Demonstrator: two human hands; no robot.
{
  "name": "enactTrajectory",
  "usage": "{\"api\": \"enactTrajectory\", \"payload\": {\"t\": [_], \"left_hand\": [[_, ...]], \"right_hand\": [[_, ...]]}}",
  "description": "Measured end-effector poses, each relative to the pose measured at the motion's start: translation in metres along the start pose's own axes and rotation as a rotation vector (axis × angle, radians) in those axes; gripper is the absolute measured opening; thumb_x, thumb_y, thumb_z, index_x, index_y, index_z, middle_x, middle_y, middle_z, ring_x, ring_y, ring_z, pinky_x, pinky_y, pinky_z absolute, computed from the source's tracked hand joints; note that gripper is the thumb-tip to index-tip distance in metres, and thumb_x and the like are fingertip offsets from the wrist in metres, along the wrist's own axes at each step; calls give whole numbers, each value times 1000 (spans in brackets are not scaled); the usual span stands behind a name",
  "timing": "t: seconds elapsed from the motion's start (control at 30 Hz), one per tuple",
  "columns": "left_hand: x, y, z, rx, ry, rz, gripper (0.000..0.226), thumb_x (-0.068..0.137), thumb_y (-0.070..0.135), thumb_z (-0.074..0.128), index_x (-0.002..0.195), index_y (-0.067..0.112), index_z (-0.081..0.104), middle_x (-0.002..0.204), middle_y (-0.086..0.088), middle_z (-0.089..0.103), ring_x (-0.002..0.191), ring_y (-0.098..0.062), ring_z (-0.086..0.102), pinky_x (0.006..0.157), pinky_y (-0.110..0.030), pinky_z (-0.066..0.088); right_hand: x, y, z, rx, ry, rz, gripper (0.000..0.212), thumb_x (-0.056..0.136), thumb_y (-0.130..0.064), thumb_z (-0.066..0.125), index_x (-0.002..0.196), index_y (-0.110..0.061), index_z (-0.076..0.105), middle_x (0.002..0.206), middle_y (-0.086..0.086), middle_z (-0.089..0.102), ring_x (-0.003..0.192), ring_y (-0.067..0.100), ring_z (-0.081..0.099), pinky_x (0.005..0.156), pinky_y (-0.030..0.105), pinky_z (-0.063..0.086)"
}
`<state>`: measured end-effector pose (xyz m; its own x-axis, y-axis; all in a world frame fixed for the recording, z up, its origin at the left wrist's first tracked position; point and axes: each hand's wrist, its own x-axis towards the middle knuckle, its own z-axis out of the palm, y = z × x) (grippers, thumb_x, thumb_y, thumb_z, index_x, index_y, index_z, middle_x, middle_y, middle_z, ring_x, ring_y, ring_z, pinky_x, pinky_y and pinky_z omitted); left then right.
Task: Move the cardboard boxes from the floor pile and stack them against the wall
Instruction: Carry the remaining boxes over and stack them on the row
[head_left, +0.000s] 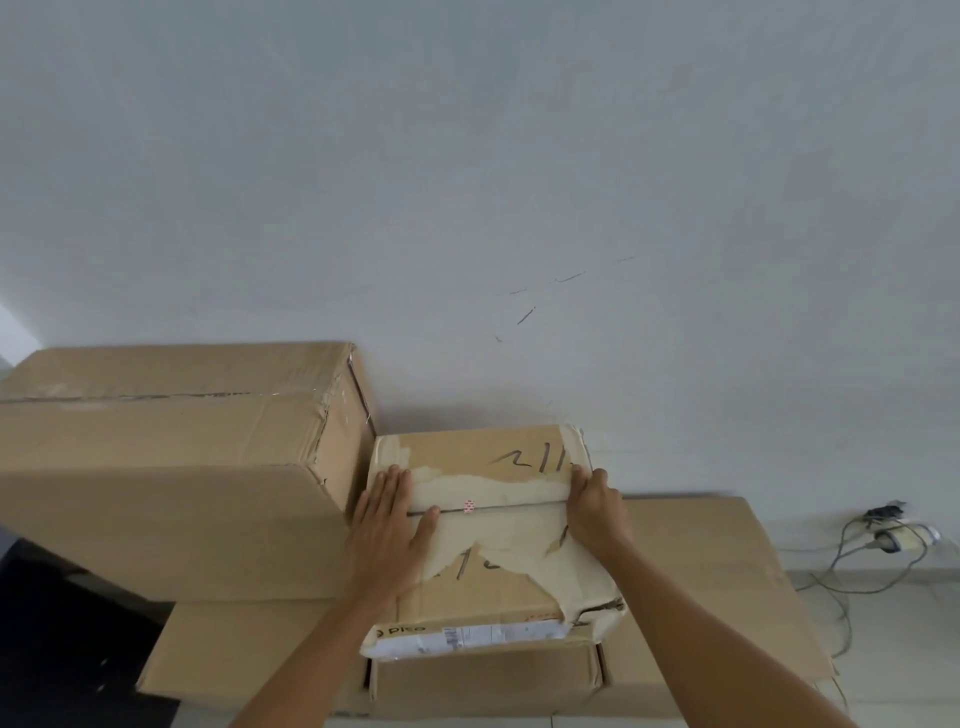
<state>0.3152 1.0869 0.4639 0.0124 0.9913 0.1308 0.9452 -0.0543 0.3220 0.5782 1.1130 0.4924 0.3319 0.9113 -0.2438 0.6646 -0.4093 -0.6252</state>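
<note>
A small worn cardboard box (488, 551) with torn tape and handwritten marks sits on top of a flat wide box (701, 582) against the white wall. My left hand (387, 525) lies flat on the small box's left top edge, fingers straight. My right hand (592, 506) presses on its right top edge, fingers bent over the corner. A large cardboard box (171, 467) stands directly to the left, touching the small box's side. Another box (483, 680) shows under the small one at the front.
A white wall (467, 182) fills the upper view, with a few dark scuffs. At the right, a power strip with plugs (893, 535) and loose cables lies on the tiled floor by the wall. A dark area lies at lower left.
</note>
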Motion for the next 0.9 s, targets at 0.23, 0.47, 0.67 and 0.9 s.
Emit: {"api": "enactTrajectory", "payload": {"t": [0.23,0.47,0.67,0.9], "left_hand": [[25,-4,2,-20,27,-15,80,91,57,4,147,9,35,155,-6,31,146,-18,23,118,-27,10],[46,-4,-3,-56,58,-1,60,94,42,24,129,4,53,140,-11,50,134,-25,41,113,-38,33],[67,-11,-2,-45,70,36,55,95,37,26,125,1,55,135,-15,52,130,-29,45,110,-44,38],[82,-12,0,-17,84,49,47,94,26,27,117,-1,58,126,-17,55,122,-33,51,104,-45,43]], "right_hand": [[16,-8,4,10,6,30,43,102,-46,20,97,-9,39,110,28,60,101,43,58,70,39,36],[31,-17,7,2,-2,43,56,96,-59,32,108,-5,45,110,19,58,103,38,56,73,39,41],[43,-29,11,7,22,33,57,97,-58,31,109,-4,45,113,21,58,107,40,55,77,41,40],[54,-35,14,-4,34,36,50,97,-58,31,98,-8,40,109,20,60,102,39,56,71,37,38]]}}
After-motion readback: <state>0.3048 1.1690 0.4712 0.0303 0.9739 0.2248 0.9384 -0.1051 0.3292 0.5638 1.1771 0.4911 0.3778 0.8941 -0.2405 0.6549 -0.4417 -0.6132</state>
